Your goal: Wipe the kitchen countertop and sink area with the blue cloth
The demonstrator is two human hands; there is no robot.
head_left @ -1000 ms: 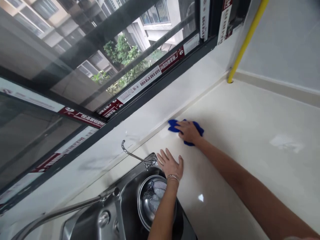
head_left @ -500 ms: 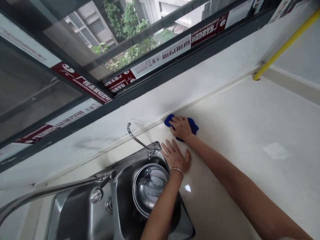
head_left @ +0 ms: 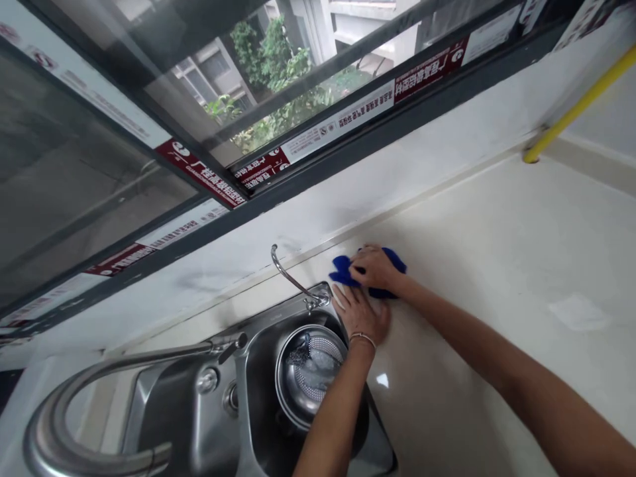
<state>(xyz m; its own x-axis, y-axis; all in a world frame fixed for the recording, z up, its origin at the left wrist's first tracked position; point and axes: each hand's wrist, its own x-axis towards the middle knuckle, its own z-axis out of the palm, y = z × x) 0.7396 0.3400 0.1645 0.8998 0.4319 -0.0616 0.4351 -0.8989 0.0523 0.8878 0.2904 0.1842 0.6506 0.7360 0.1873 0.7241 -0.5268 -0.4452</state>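
My right hand [head_left: 378, 268] presses a blue cloth [head_left: 342, 270] onto the cream countertop [head_left: 497, 265], close to the back ledge under the window. Its fingers are curled over the cloth. My left hand [head_left: 362, 315] lies flat on the counter just in front of the cloth, fingers stretched out, beside the steel sink [head_left: 258, 397]. A thin bracelet sits on the left wrist. The two hands almost touch.
A steel colander bowl [head_left: 311, 374] sits in the sink. A small curved tap [head_left: 293, 281] stands at the sink's back corner; a large faucet [head_left: 99, 397] arches at the left. A yellow pipe [head_left: 571, 112] rises at the far right corner. A window runs along the back.
My right hand has slid the blue cloth left along the back edge, then slightly nearer, toward my left hand. The left hand stayed flat. The camera has tilted and shifted.
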